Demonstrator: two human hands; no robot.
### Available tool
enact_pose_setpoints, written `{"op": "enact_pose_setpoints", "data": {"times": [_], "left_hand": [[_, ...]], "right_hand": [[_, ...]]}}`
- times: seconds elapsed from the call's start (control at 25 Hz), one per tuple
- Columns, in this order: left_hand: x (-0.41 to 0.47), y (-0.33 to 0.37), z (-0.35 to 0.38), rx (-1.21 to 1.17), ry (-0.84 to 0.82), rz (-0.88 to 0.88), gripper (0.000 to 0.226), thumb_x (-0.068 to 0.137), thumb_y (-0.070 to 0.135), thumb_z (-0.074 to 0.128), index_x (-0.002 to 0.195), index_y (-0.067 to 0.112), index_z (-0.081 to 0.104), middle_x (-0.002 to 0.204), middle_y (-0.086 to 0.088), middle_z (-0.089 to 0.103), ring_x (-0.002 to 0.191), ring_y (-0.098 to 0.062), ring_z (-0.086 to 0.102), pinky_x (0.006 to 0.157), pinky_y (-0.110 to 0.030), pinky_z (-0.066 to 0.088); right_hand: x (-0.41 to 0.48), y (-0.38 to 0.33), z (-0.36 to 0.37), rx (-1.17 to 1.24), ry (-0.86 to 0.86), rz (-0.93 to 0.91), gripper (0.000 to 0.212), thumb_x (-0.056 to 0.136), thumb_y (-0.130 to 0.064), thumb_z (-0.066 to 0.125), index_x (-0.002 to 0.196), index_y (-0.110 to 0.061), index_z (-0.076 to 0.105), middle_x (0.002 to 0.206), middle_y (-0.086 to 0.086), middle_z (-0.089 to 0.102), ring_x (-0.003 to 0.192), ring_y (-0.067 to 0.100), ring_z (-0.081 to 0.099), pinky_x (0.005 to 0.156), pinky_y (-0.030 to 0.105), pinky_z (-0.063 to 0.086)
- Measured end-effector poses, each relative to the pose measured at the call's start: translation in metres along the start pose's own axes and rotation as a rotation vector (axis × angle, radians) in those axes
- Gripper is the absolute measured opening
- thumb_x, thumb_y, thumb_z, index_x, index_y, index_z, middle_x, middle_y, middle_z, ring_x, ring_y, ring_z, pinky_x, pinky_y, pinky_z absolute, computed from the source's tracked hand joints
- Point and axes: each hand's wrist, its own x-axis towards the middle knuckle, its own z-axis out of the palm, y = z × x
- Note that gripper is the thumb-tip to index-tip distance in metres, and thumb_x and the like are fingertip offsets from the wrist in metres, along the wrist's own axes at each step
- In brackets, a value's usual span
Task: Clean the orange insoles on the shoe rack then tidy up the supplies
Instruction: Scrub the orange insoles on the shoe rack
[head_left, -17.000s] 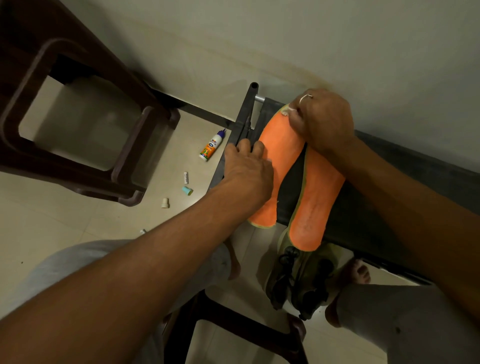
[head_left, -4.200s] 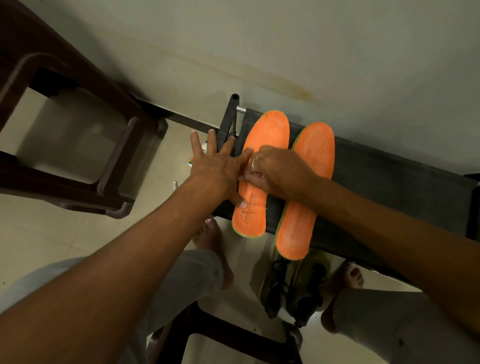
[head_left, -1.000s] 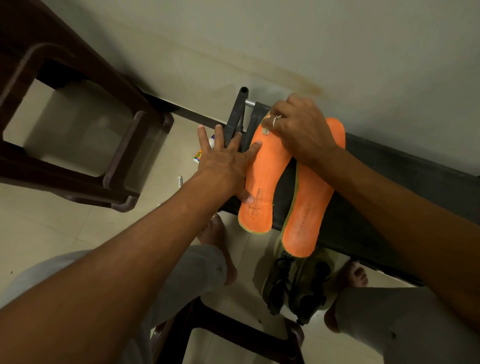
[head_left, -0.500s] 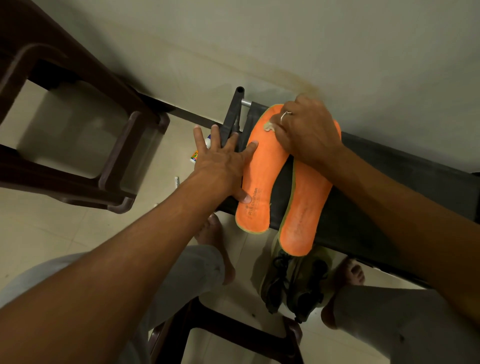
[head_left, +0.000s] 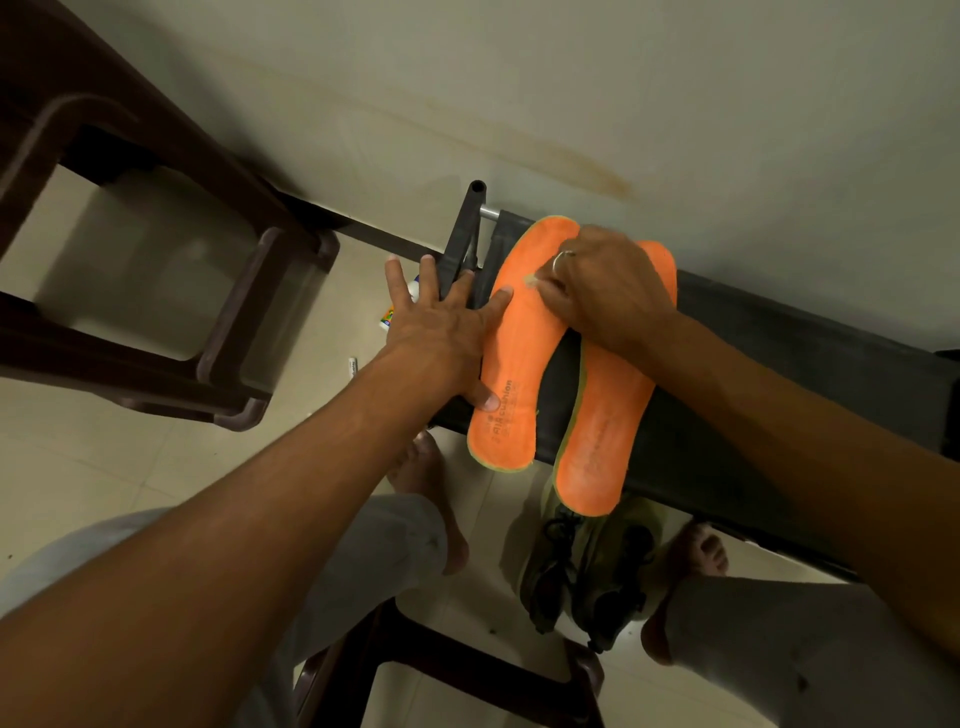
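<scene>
**Right hand pinches a pale bit against the left insole**

The right hand (head_left: 605, 291) has its fingers curled, and the grip is closed in a pinch on a small pale bit (head_left: 531, 281), too small to identify. The bit is pressed onto the left orange insole (head_left: 519, 364) directly under the grip, near the toe end. A ring (head_left: 563, 257) sits on one finger.

Under the wrist behind that grip lies the right orange insole (head_left: 608, 415), beside the first one and touching it near the middle. Both rest on the dark fabric shelf of the shoe rack (head_left: 753, 389), with their heel ends hanging over its near edge.

Just left of the grip, the left hand (head_left: 441, 332) lies flat with its fingers spread. Its forefinger tip and thumb press on the left insole's edge, and its other fingers reach over the rack's end frame (head_left: 470, 223).

Further left of both hands, on the floor, a glue bottle (head_left: 387, 317) shows partly behind the left hand, with a small white stick (head_left: 353, 365) near it and a brown plastic stool (head_left: 156, 260) beyond. Below the insoles' heels, a pair of olive shoes (head_left: 587, 571) stands on the floor.
</scene>
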Motion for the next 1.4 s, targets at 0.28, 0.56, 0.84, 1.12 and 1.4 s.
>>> {"op": "enact_pose_setpoints", "data": {"times": [0.28,0.56,0.84,1.12,1.4], "left_hand": [[0.000,-0.001,0.000,-0.007,0.007,0.006,0.132,0.060,0.083,0.067,0.155,0.041,-0.014,0.167,-0.008,-0.002,0.148,-0.047,-0.012,0.108,-0.075,-0.009],[0.000,-0.001,0.000,-0.017,0.007,0.008,0.132,0.060,0.083,0.068,0.155,0.041,-0.013,0.167,-0.007,-0.001,0.148,-0.047,-0.012,0.108,-0.075,-0.009],[0.001,-0.001,0.000,-0.016,0.003,0.007,0.132,0.060,0.083,0.068,0.155,0.041,-0.013,0.166,-0.007,0.000,0.148,-0.047,-0.011,0.108,-0.075,-0.010],[0.000,-0.001,0.000,-0.011,0.004,0.007,0.131,0.060,0.083,0.067,0.155,0.041,-0.012,0.167,-0.007,0.000,0.149,-0.047,-0.011,0.108,-0.074,-0.009],[0.000,0.000,0.000,-0.011,0.002,0.008,0.131,0.061,0.083,0.067,0.155,0.041,-0.013,0.167,-0.007,-0.001,0.149,-0.047,-0.011,0.108,-0.075,-0.010]], "right_hand": [[0.007,0.004,-0.008,-0.063,0.020,0.069,0.034,0.095,-0.031,0.051,0.073,-0.011,0.067,0.073,0.011,0.064,0.073,0.030,0.055,0.061,0.037,0.035],[0.010,0.011,-0.012,-0.016,0.036,0.109,0.032,0.091,-0.030,0.049,0.076,-0.012,0.070,0.074,0.011,0.065,0.073,0.030,0.055,0.062,0.038,0.038],[-0.002,0.008,-0.009,0.112,-0.079,0.079,0.028,0.093,-0.035,0.055,0.089,-0.016,0.076,0.082,0.006,0.069,0.080,0.024,0.058,0.061,0.036,0.041],[-0.013,0.002,-0.002,0.233,-0.170,0.029,0.029,0.093,-0.038,0.059,0.081,-0.017,0.074,0.078,0.001,0.068,0.076,0.018,0.056,0.058,0.036,0.044],[-0.022,-0.001,-0.012,0.318,-0.218,-0.008,0.030,0.091,-0.039,0.064,0.066,-0.024,0.060,0.071,-0.007,0.060,0.072,0.013,0.052,0.054,0.032,0.041]]}}
